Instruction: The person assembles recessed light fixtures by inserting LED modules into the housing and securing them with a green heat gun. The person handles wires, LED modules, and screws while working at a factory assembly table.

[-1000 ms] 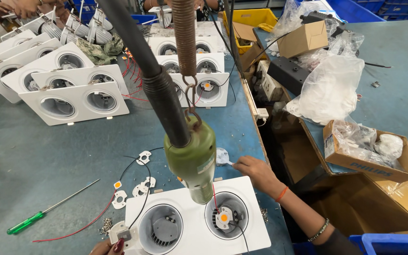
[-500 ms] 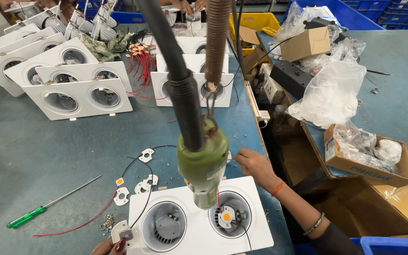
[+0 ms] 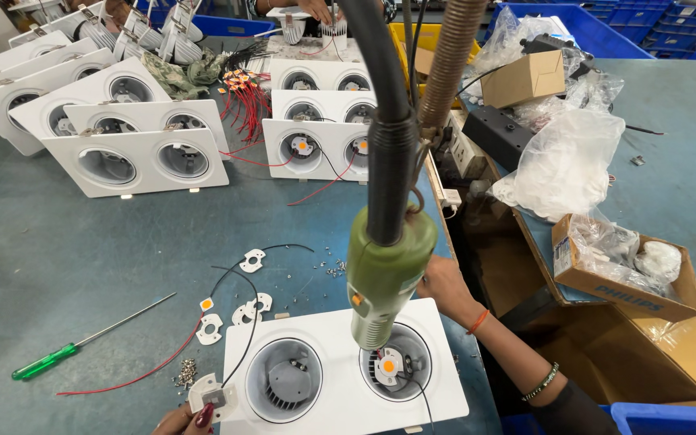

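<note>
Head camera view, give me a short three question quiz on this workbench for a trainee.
1. True or false: the green electric screwdriver hangs tip down over the right opening of the white twin light housing.
2. Which hand is on the screwdriver's body? A) left hand B) right hand C) neither
3. Fill in: the hand tool lying on the table at far left has a ___ handle.

Key:
1. True; its tip sits over the orange LED chip.
2. B; the right hand is against it, while the left hand is at the housing's near left corner.
3. Green; it is the green-handled screwdriver.
</note>
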